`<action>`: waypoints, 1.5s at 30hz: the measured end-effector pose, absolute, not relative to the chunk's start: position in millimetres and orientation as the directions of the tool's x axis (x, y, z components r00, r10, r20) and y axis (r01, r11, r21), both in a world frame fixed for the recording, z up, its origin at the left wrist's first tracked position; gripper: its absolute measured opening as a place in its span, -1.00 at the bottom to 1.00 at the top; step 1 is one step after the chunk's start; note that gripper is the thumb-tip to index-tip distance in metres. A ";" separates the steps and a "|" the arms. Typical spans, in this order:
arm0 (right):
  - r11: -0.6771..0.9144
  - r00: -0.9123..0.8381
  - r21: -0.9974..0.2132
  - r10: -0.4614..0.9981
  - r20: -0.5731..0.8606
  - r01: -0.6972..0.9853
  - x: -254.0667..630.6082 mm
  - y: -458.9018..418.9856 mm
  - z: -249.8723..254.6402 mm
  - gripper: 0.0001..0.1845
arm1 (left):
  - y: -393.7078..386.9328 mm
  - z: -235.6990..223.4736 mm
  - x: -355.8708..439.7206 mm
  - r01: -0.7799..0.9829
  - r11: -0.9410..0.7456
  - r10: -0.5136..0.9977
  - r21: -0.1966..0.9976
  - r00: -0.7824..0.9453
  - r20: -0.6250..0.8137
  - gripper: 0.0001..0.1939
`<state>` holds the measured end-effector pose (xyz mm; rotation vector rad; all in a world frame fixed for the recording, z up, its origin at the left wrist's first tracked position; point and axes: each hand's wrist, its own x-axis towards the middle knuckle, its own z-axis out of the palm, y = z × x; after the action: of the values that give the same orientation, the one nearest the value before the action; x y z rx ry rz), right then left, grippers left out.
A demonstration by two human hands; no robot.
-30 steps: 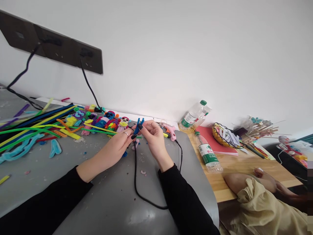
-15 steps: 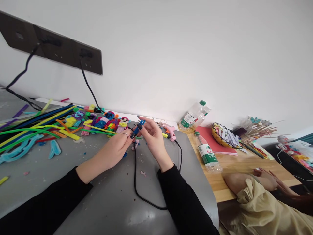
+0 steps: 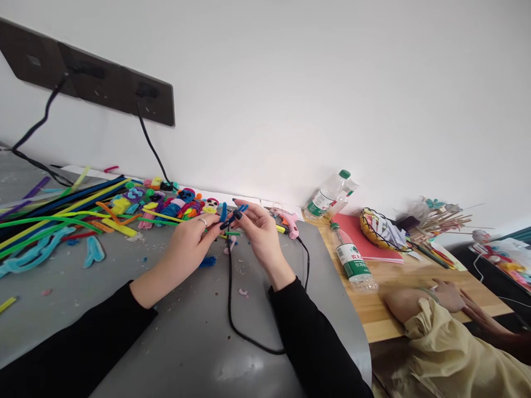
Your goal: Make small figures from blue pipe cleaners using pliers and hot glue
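A blue pipe cleaner [image 3: 233, 218] is pinched between my two hands above the grey mat. My left hand [image 3: 191, 239], with a ring on one finger, grips its left part, where a short blue end sticks up. Thumb and fingers of my right hand [image 3: 260, 233] close on the other end. Just beneath my hands lies a small pink piece [image 3: 230, 244], and below my left fingers a blue fuzzy piece [image 3: 208, 261]. Small pipe-cleaner dolls [image 3: 178, 204] lie beyond my left hand. A pink glue gun [image 3: 286, 221] lies right of my right hand.
Loose pipe cleaners [image 3: 62, 213] spread over the left of the grey mat [image 3: 174, 337]. A black cord [image 3: 230, 309] loops below my hands. Plastic bottles [image 3: 354, 262], a red folder [image 3: 348, 229] and a basket [image 3: 373, 235] stand right. A co-worker's arm [image 3: 415, 304] rests on the wooden table.
My left fingers have shifted and straightened a little along the blue pipe cleaner, and a blue end now shows upright. The blue piece on the mat is more visible. The co-worker's hand has moved slightly.
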<state>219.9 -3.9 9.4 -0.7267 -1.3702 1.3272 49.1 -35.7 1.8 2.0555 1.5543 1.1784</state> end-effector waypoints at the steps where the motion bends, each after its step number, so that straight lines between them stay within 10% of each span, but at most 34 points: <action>1: 0.191 -0.270 -0.953 0.929 0.253 -0.236 219.9 -3.4 8.8 -0.58 | -35.9 2.5 48.8 0.659 -0.351 0.907 0.665 0.065 0.415 -0.59; 45: 0.095 -0.367 -0.969 0.913 0.176 -0.228 228.7 1.8 8.9 -0.55 | -36.6 6.8 51.8 0.494 -0.403 0.914 0.770 0.176 0.365 -0.68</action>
<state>228.7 1.8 8.9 -0.7386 -1.3880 1.4700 51.8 -36.6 6.8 1.9735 1.3225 1.1421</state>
